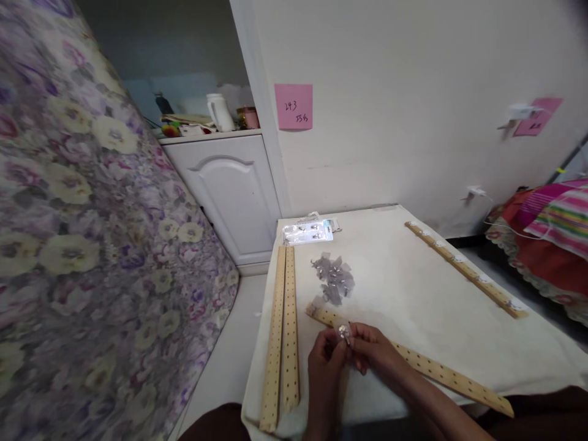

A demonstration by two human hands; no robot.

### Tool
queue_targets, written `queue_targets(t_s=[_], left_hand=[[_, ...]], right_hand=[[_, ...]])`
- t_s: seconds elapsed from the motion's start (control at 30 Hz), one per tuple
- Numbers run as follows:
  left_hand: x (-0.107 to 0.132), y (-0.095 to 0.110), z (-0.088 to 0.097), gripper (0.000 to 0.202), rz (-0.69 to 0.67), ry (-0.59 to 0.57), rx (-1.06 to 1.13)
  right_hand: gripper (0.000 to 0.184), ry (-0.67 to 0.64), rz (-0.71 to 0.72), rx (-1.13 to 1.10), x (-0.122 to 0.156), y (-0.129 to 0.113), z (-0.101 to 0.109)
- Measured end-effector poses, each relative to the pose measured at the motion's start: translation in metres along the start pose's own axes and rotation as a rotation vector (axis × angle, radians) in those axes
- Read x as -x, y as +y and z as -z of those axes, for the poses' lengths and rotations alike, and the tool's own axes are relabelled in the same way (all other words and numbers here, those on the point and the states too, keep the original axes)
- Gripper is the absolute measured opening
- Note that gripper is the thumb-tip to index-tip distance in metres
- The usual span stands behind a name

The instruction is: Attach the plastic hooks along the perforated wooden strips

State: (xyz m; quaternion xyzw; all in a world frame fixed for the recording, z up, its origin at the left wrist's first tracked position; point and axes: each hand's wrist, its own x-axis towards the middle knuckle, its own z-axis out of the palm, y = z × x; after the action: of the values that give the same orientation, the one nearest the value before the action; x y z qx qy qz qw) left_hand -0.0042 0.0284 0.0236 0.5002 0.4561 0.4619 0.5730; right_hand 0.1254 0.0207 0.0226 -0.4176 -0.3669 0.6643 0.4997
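Between the fingertips of both hands sits a small shiny silver piece (343, 332) with a bit of clear plastic about it; its exact kind is too small to tell. My left hand (327, 358) pinches it from the left, and my right hand (370, 346) from the right. Beneath the hands a perforated wooden strip (438, 370) runs diagonally across the table, its middle hidden by them. A small clear-wrapped piece (316, 308) rests at the strip's far left end. Just beyond lies a pile of small grey translucent packets (334, 277) with shiny bits inside.
Two more perforated strips (290, 324) lie along the left side of the cloth-covered table (367, 263). Another strip (463, 267), bearing several shiny pieces, lies at the right edge. A clear blister pack (307, 233) is at the back left. A floral curtain (114, 245) hangs left.
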Motion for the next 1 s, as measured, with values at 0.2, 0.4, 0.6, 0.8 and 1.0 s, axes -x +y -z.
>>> queue_targets(t_s=[0.2, 0.4, 0.6, 0.8, 1.0], left_hand=[[0.0, 0.002, 0.004, 0.045, -0.189, 0.003, -0.231], [0.003, 0.017, 0.004, 0.018, -0.304, -0.117, -0.328], [0.003, 0.015, 0.001, 0.01, -0.172, -0.001, -0.223], [0.001, 0.01, 0.001, 0.02, -0.019, 0.061, -0.076], [0.0, 0.002, 0.001, 0.024, -0.014, 0.07, -0.061]], right_hand=[[0.026, 0.004, -0.057, 0.288, 0.001, -0.005, 0.009], [0.016, -0.04, -0.108, 0.416, 0.007, -0.007, 0.015], [0.022, -0.008, -0.108, 0.429, 0.01, -0.01, 0.014], [0.028, 0.016, -0.027, 0.359, 0.005, -0.008, 0.013], [0.02, 0.079, 0.081, 0.361, -0.004, -0.008, 0.017]])
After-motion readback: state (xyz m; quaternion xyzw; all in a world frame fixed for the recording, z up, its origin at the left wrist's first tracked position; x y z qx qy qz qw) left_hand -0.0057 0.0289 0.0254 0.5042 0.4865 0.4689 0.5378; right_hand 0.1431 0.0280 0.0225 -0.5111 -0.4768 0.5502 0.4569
